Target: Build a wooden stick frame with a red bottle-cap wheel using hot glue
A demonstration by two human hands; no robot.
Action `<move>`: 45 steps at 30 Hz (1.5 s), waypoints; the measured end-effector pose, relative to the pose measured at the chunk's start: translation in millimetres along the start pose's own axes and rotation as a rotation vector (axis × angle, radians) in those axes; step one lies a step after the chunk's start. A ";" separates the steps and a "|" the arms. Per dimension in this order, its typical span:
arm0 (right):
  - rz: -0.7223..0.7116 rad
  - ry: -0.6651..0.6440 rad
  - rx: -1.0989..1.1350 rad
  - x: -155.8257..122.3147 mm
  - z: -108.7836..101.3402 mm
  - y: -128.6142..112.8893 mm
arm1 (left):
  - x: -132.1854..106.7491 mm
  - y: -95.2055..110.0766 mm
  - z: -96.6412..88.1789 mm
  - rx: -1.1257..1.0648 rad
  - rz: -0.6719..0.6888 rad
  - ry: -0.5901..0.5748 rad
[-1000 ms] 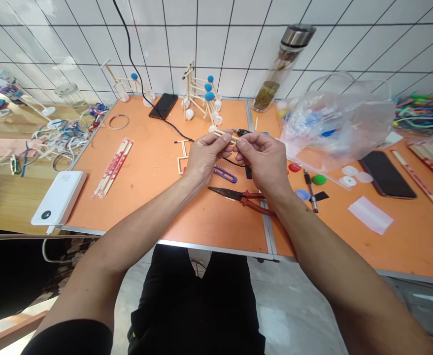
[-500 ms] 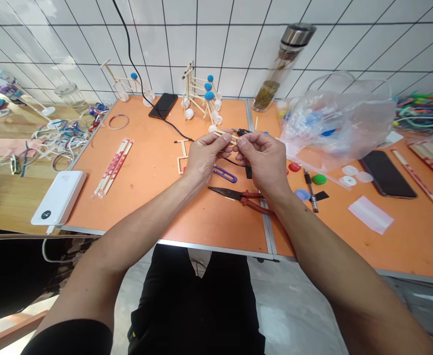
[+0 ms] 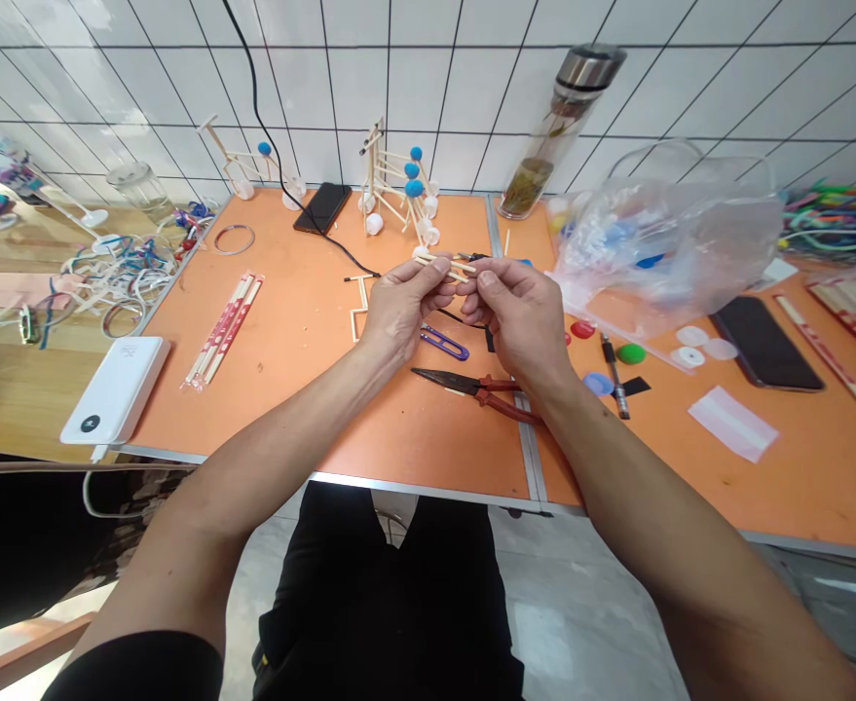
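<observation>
head camera: the wooden sticks (image 3: pixel 464 267) show a little more of their length between the hands than half a second ago, and the right hand (image 3: pixel 521 304) sits slightly differently; this suggests a small regrip, with the joining work going on. the left hand (image 3: pixel 400 300) pinches the sticks between thumb and fingers, the right grasps their other ends by its fingertips. they are held above the orange table (image 3: pixel 288 389), where the pliers (image 3: pixel 484 387) and purple cutter (image 3: pixel 446 343) lie unmoved.
</observation>
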State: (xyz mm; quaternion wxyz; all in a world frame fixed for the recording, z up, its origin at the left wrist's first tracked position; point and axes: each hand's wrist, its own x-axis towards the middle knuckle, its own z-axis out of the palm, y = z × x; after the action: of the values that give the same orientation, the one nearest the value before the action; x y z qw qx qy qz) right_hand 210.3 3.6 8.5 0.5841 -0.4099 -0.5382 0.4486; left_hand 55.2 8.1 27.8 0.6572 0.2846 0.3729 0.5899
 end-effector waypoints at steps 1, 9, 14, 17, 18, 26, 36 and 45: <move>-0.005 0.000 0.006 -0.2 0.3 -0.2 | -0.5 0.4 0.5 -0.004 -0.004 0.002; -0.012 0.008 -0.032 -2.4 1.1 -3.0 | -1.4 1.2 1.1 -0.006 0.004 -0.008; -0.009 0.030 -0.062 -2.9 0.4 -5.0 | -1.7 -0.2 0.6 0.003 0.032 -0.031; -0.013 0.032 -0.061 -2.9 0.0 -5.6 | -1.7 -1.1 0.2 0.009 0.045 -0.045; -0.012 0.032 -0.067 -2.9 -0.1 -5.8 | -1.8 -1.2 0.2 0.015 0.046 -0.045; -0.022 0.018 -0.117 -2.8 -1.7 -5.1 | -2.3 -1.3 0.3 0.029 0.041 -0.023; -0.036 0.032 -0.109 -3.3 -2.3 -6.8 | -3.2 -1.7 0.9 0.020 0.044 -0.049; -0.061 0.051 -0.090 -2.2 -2.9 -3.5 | -4.2 -2.1 1.5 0.006 0.024 -0.063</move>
State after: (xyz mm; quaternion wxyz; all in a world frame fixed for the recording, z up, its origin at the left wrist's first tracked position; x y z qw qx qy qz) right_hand 213.4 0.6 11.0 0.5920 -0.4305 -0.5551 0.3951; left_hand 57.5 3.8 27.6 0.6606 0.3094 0.3506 0.5873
